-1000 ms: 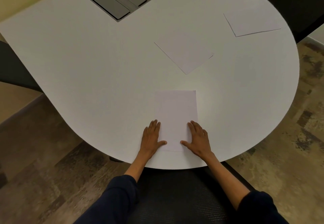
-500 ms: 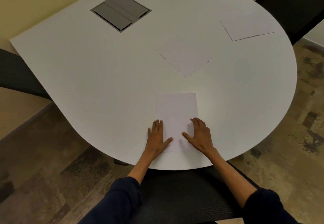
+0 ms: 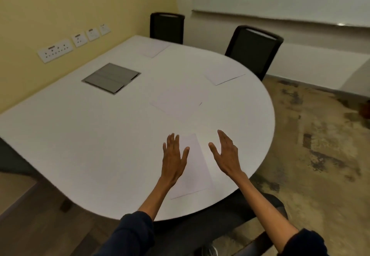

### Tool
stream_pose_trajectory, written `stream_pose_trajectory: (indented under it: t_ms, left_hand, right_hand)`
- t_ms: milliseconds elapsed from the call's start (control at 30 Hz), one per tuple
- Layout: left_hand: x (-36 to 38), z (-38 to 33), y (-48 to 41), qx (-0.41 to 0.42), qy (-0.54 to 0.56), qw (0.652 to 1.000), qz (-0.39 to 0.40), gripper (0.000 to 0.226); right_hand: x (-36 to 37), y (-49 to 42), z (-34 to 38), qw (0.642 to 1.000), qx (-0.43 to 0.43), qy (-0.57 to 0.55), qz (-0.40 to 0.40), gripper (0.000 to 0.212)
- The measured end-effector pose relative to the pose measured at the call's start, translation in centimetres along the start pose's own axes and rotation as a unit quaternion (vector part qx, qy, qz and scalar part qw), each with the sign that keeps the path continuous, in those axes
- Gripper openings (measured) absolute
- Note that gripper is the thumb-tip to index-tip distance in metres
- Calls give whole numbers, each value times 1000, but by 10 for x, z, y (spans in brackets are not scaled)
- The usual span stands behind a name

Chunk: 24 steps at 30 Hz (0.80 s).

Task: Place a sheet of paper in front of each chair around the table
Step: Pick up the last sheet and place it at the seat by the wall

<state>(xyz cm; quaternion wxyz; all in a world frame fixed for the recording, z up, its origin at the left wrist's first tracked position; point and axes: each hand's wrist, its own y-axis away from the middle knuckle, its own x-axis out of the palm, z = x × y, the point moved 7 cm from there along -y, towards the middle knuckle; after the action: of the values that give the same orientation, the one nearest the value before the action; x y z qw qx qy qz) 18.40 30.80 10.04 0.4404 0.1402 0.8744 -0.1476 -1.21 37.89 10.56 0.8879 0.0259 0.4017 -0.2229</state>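
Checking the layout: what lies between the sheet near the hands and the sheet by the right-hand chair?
In the head view, a loose middle sheet lies between the near sheet and the far-right sheet.

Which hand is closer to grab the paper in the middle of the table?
Probably the right hand. It hovers open nearer the middle sheet. The left hand is over the near sheet.
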Motion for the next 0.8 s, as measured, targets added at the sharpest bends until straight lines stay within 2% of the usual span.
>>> stream_pose_trajectory:
  t_ms: [167,467,667,800]
  left_hand:
    - [-14,-68,5,98,17,995,-28,61]
    - [2,-199,25,214,57,975,-18,60]
    - [37,-282,39,261,79,962,-6,58]
    - [70,-332,46,263,91,960,3,59]
  right_hand:
    - [-76,33,12,993,16,-34,-107,69]
    - [-202,84,-7,967,52,-38,-245,70]
    - [-269,112,-64,949,91,-49,-296,75]
    - [-303,123,-111,949,105,-52,-294,71]
